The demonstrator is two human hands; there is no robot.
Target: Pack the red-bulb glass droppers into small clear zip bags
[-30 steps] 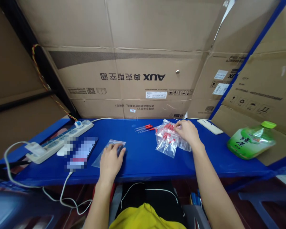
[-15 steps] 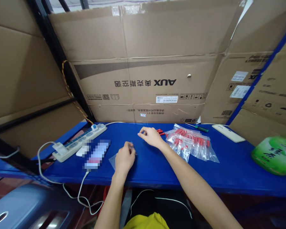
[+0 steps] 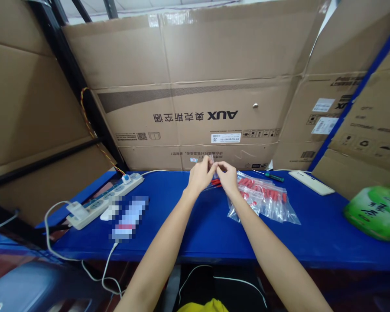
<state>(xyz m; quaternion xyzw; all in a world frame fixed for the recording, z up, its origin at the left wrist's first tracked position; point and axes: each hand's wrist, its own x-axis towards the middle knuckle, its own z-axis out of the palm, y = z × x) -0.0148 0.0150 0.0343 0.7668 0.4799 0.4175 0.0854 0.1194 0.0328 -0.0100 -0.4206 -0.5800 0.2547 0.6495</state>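
Note:
My left hand (image 3: 199,175) and my right hand (image 3: 228,176) are raised together over the back middle of the blue table (image 3: 195,225). Their fingertips pinch a small clear plastic bag (image 3: 212,163) between them; the bag is faint and hard to make out. Just behind and below the hands lie a few loose red-handled pieces (image 3: 216,182). To the right of my right hand lie clear bags filled with red pieces (image 3: 264,198), flat on the table.
A white power strip (image 3: 105,200) with cables and a blurred phone (image 3: 130,216) lie at the left. A green-handled screwdriver (image 3: 273,176), a white flat device (image 3: 310,182) and a green bottle (image 3: 375,212) are at the right. Cardboard boxes (image 3: 195,108) wall the back.
My left hand lifted the small clear bag off the table's left middle and moved up and right. My right hand left the bags of red pieces and met it at the centre.

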